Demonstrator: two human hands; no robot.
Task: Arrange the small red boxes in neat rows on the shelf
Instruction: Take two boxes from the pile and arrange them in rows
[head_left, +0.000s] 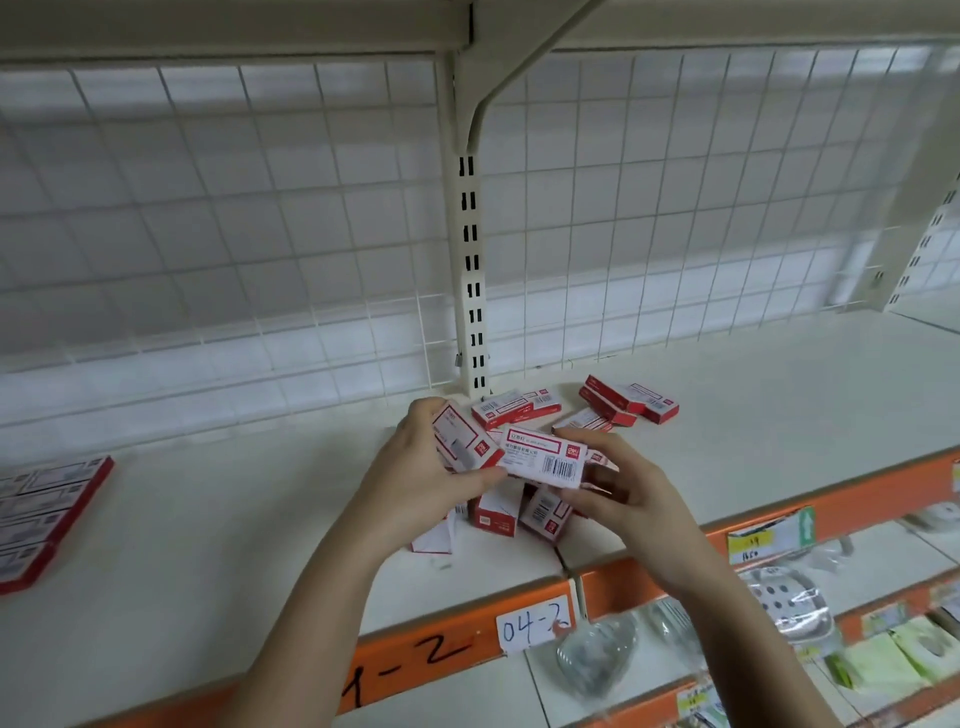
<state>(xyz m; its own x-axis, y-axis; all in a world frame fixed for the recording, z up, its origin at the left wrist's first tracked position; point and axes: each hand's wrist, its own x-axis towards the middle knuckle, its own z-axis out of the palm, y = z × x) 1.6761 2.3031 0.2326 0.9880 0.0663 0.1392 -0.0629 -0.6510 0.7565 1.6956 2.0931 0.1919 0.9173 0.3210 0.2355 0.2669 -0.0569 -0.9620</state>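
Head view: both hands (511, 480) grip red boxes (545, 460) above the loose pile (524, 512); left of it, one neat row (44, 519) (mostly unsorted)

Bare forearms; left hand (415, 467) and right hand (618, 493) ungloved

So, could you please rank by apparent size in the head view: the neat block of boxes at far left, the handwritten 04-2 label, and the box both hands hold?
1. Block of boxes, partly cut off.
2. Held box and 04-2 label: too alike to rank.
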